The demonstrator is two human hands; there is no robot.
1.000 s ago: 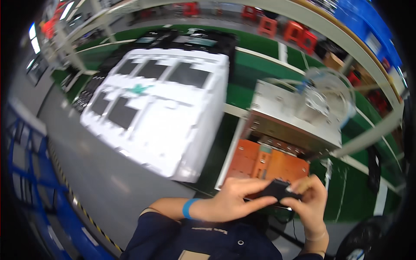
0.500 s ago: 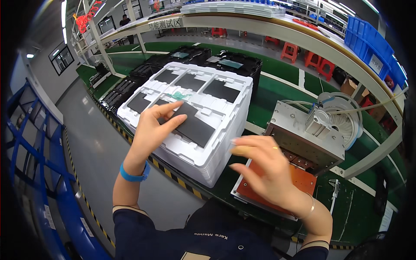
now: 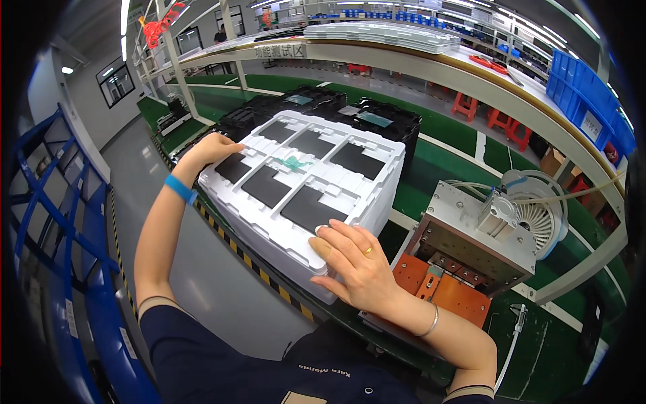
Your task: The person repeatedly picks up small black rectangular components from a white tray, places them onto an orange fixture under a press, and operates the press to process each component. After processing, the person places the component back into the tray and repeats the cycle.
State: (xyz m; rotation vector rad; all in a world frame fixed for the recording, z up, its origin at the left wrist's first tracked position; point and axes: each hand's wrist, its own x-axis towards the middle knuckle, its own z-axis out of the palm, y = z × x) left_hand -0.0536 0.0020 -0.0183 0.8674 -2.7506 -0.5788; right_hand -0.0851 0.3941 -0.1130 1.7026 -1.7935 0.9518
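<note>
A white moulded plastic tray (image 3: 286,232) tops a stack of similar trays in front of me. Flat dark rectangular panels (image 3: 311,207) lie in its compartments, and a crumpled green film (image 3: 294,163) sits near its middle. My left hand (image 3: 210,149), with a blue band at the wrist, is closed at the tray's left rim; its thumb is hard to make out. At the near right corner is my right hand (image 3: 356,262). Its fingers stretch over the tray's top and its thumb stands apart at the outer side.
Right of the stack stands a metal press-like fixture (image 3: 481,219) with an orange base (image 3: 464,296). A caliper (image 3: 518,318) lies beside it. Black trays (image 3: 377,121) are behind the stack. A shelf (image 3: 404,64) spans above the green bench, bearing blue bins (image 3: 582,87). A blue rack (image 3: 67,256) stands left.
My left hand has moved from above a dark panel to the tray's left rim. My right hand has come from beside the stack to the tray's near right corner. The view has shifted slightly.
</note>
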